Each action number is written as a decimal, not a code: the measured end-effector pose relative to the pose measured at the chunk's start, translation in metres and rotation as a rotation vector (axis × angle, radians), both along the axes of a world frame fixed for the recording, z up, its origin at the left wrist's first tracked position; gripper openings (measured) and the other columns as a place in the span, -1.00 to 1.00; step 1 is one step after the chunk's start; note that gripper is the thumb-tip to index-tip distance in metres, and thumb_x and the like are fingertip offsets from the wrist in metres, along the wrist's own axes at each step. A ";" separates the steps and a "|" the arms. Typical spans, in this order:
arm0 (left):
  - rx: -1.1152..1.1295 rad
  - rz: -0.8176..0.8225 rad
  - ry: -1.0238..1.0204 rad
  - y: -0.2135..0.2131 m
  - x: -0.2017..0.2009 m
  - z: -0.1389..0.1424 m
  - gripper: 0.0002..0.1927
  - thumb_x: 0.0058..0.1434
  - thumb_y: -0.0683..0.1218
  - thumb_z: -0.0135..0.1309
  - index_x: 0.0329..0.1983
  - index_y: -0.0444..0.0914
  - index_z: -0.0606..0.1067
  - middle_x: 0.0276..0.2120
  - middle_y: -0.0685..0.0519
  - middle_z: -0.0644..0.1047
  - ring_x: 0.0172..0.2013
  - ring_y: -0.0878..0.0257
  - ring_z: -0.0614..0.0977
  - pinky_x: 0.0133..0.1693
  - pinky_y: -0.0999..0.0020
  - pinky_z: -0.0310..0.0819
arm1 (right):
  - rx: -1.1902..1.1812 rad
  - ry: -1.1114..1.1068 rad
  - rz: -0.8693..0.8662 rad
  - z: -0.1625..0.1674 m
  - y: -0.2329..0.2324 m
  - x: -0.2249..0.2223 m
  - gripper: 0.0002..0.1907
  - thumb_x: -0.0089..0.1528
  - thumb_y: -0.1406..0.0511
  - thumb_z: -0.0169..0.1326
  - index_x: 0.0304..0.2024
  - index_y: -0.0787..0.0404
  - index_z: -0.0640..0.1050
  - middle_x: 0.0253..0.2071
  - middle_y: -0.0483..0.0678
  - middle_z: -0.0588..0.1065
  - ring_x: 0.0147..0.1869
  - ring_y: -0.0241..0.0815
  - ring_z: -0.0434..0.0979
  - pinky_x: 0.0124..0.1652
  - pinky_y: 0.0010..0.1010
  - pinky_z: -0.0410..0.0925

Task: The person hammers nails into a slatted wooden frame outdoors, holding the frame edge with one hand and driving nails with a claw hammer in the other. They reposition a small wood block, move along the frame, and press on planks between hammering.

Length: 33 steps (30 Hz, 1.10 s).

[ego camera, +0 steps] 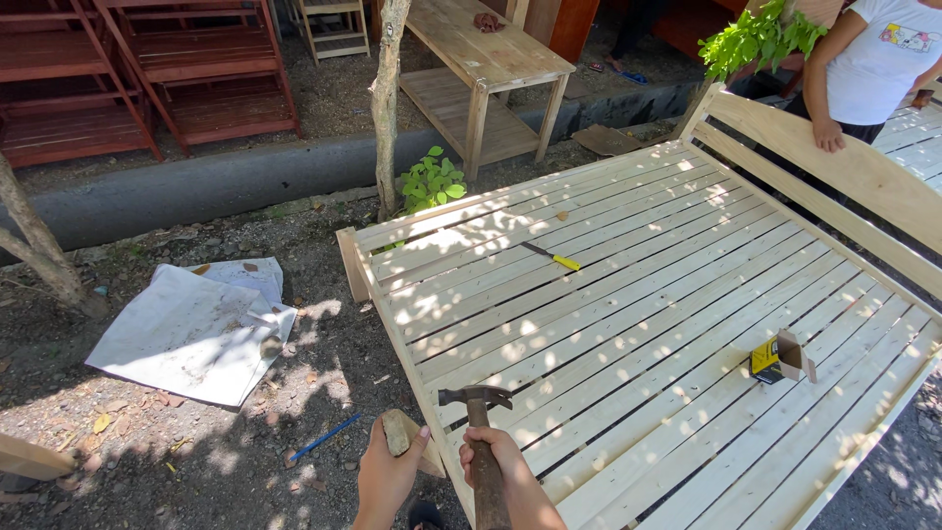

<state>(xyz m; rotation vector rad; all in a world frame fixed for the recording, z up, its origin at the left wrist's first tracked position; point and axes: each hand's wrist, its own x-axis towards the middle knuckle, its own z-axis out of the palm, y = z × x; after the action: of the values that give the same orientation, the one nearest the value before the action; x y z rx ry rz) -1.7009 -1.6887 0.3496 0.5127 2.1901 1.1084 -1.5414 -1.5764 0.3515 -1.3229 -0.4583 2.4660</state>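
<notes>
My right hand [496, 463] is wrapped tight around the wooden handle of a claw hammer [478, 412], gripping about mid-shaft, with the steel head just over the near rail of the bed frame [677, 294]. I judge it head-heavy: held this high it is easy to steer but strikes softer, and a grip nearer the butt would add swing. The handle looks worn smooth, so it could slip in a damp palm. My left hand [388, 476] pinches a small wood block [400, 432] between thumb and fingers, just left of the hammer and off the frame's edge; it looks light, stiff and rough-sawn, best held by its flat sides. The frame is pale unfinished timber, long parallel slats with narrow gaps, dappled with leaf shade. On the slats lie a yellow-handled tool [551, 257] and, well apart, an open little carton [783, 358]. Another person's hand [830, 137] rests on the far headboard rail. On the dirt lie a crumpled sheet [186, 334] and a blue pencil [327, 436].
</notes>
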 end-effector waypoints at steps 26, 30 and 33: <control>0.085 -0.335 0.087 0.317 -0.371 -0.003 -0.33 -0.02 0.13 0.32 0.18 -0.06 0.42 -0.15 -0.05 0.68 -0.10 0.02 0.74 -0.07 0.17 0.58 | -0.070 -0.041 -0.079 -0.069 0.265 -0.381 -0.83 0.23 0.27 0.09 -0.39 0.21 0.43 -0.59 -0.05 0.45 -0.60 -0.25 0.46 -0.55 -0.44 0.42; 0.293 -0.402 0.111 0.364 -0.467 -0.022 -0.36 -0.05 0.00 0.29 0.16 -0.11 0.42 -0.13 -0.06 0.68 -0.08 0.01 0.73 -0.06 0.19 0.59 | 0.058 -0.026 -0.065 -0.076 0.304 -0.472 -0.81 0.23 0.25 0.08 -0.38 0.24 0.45 -0.61 -0.04 0.44 -0.62 -0.24 0.45 -0.58 -0.43 0.39; 0.392 -0.401 0.072 0.391 -0.528 -0.029 -0.35 -0.07 -0.08 0.28 0.15 -0.15 0.41 -0.11 -0.08 0.66 -0.07 0.04 0.72 -0.06 0.20 0.58 | 0.041 -0.082 -0.105 -0.074 0.326 -0.531 -0.80 0.24 0.23 0.07 -0.31 0.26 0.50 -0.62 -0.06 0.43 -0.65 -0.26 0.40 -0.60 -0.46 0.35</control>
<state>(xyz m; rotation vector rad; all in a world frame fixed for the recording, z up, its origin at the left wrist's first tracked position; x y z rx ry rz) -2.2294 -1.2977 0.3207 1.1223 1.8133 1.3038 -2.0723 -1.2501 0.2774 -1.3984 -0.4447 2.3129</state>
